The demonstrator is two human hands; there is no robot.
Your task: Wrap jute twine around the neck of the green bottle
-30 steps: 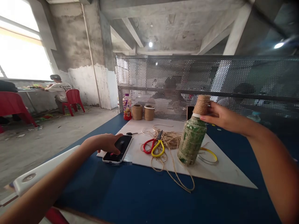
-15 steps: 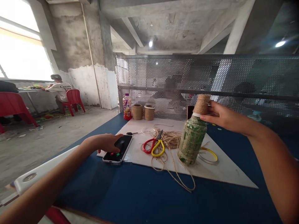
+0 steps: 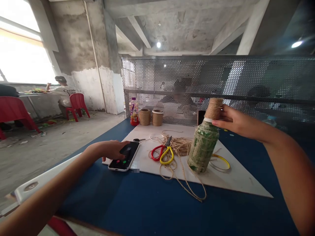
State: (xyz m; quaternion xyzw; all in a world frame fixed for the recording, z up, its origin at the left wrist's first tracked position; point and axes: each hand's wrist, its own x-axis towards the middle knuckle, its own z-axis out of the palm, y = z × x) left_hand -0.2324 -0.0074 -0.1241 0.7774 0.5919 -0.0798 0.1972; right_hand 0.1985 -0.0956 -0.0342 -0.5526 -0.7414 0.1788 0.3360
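On the left of the flat blue table (image 3: 147,205), left hand (image 3: 112,150): is resting palm-down over a white-edged rectangular black smartphone (image 3: 131,154), thumb and index finger standing loosely apart; whether a fingertip is pressing the screen, one cannot tell.
Smartphone: is lying face-up directly under the left hand, showing a red and a green dot, at the left end of a flat white board (image 3: 236,182).
Purple-capped plastic drink bottle (image 3: 134,113): is standing upright beyond the smartphone.
Two brown twine-wrapped cylinders (image 3: 145,117): are standing side by side just right of it, the right one showing a white rim.
Red-and-yellow-handled metal scissors (image 3: 166,147): are lying against loose beige twine (image 3: 183,147), blades pointing away.
Loose twine: is lying heaped beside the scissors, one long loop trailing onto the blue table.
Tall green bottle wrapped in beige twine (image 3: 203,147): is standing on the board, leaning slightly right, well apart from the left hand and just left of the right hand (image 3: 237,122).
Thin yellow hoop (image 3: 226,160): is lying near the bottle's base.
Right hand: is gripping the bottle's twine-wound neck, thumb at its white band, fingers partly hidden behind.
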